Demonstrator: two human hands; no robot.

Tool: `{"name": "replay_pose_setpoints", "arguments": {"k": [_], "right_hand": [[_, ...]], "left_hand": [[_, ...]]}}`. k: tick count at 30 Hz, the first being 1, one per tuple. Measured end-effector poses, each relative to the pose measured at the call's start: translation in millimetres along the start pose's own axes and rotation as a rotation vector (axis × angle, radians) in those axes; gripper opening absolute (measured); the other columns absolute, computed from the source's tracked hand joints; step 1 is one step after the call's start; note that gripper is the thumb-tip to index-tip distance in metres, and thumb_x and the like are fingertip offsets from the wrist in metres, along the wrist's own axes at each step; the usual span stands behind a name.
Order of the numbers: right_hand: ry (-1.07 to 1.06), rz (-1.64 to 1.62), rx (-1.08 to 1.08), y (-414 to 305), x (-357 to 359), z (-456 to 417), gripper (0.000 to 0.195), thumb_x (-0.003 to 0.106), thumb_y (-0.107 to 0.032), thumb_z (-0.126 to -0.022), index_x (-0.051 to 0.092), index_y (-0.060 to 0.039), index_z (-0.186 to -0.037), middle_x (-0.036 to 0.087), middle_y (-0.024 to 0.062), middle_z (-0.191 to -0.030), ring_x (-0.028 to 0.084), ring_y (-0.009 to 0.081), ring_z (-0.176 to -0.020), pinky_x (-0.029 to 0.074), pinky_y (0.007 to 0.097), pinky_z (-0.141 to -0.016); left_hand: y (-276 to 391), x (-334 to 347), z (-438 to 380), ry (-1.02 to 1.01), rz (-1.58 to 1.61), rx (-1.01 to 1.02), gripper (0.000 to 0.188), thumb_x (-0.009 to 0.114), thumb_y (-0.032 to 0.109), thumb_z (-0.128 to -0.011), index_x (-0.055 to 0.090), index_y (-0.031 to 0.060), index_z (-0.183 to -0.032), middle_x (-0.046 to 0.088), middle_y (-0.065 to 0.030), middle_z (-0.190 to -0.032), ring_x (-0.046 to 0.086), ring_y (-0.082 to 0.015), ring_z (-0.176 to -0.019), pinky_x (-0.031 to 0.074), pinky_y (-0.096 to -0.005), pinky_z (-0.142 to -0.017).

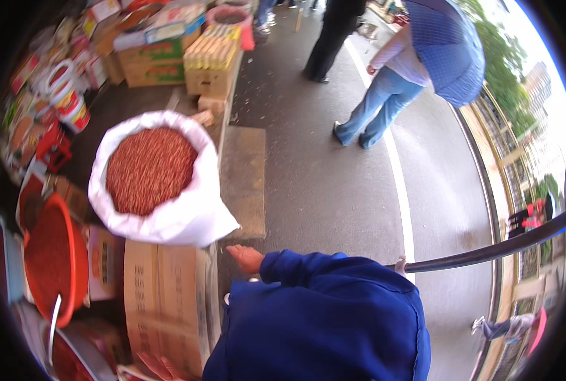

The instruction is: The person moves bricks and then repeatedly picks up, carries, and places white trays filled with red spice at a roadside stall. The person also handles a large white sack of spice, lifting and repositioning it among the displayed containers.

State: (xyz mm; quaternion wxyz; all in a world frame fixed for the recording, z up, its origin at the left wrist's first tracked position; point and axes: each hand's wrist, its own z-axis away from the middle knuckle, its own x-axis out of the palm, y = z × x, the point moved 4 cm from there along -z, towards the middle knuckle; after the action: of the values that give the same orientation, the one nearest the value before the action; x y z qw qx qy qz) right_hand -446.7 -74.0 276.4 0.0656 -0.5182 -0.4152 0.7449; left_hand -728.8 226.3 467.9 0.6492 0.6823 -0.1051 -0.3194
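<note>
A blue sleeve leads to my right hand (244,259), held low near the edge of a large cardboard carton (161,290), with its fingers extended and nothing seen in it. A blurred part of my left hand (160,365) shows over the carton's lower end, fingers spread; the rest of it is cut off. Past the carton stands a white woven sack (195,209) with its rim rolled down, full of small reddish-brown dried pieces (149,169), whose kind I cannot tell. An orange plastic basin (76,257) with red contents is tilted left of the carton.
Metal and blue basins (9,262) stand at the left. Farther on are a red crate (53,147), boxes (149,64) and a pink tub (233,16). A person under a blue umbrella (447,52) and another in dark trousers (333,40) are on the wet road. A dark pole (483,252) crosses at right.
</note>
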Motion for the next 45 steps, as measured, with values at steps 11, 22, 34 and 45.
{"name": "replay_pose_setpoints", "arguments": {"k": [11,22,34,45], "right_hand": [[0.25,-0.002,0.341,56,-93,19,0.023,0.051,-0.017,-0.08,0.056,-0.0056,-0.099,0.062,0.022,-0.083,0.059,0.0393,-0.08,0.046,0.047,-0.07],[-0.111,0.038,1.003,249,-140,128,0.049,0.054,-0.01,-0.07,0.053,-0.0046,-0.118,0.061,0.021,-0.105,0.056,0.0339,-0.105,0.046,0.0399,-0.087],[-0.085,-0.008,1.005,494,-313,53,0.038,0.052,-0.012,-0.07,0.062,-0.0097,-0.106,0.063,0.0193,-0.1,0.058,0.035,-0.1,0.046,0.0397,-0.086],[-0.147,-0.021,0.341,486,-360,-190,0.037,0.052,-0.009,-0.072,0.06,-0.0057,-0.108,0.064,0.0192,-0.091,0.063,0.0343,-0.083,0.05,0.0405,-0.076]], "left_hand": [[-15,157,-149,-0.404,0.489,-0.314,0.065,0.034,0.053,-0.092,0.022,0.0135,-0.143,0.019,-0.0118,-0.148,0.024,-0.0277,-0.134,0.024,-0.0415,-0.106],[-121,257,-160,-0.088,0.747,-0.282,0.062,0.06,0.001,-0.082,0.029,0.0037,-0.136,0.034,-0.0194,-0.136,0.039,-0.028,-0.124,0.041,-0.0422,-0.097],[-28,530,-109,-0.003,0.142,-0.572,0.056,0.06,0.01,-0.084,0.032,-0.001,-0.131,0.04,-0.0198,-0.132,0.044,-0.0298,-0.118,0.044,-0.0424,-0.092],[0,675,-128,-0.178,0.097,-0.654,0.051,0.057,0.012,-0.085,0.035,-0.0026,-0.128,0.043,-0.0211,-0.128,0.048,-0.0309,-0.113,0.046,-0.0425,-0.089]]}}
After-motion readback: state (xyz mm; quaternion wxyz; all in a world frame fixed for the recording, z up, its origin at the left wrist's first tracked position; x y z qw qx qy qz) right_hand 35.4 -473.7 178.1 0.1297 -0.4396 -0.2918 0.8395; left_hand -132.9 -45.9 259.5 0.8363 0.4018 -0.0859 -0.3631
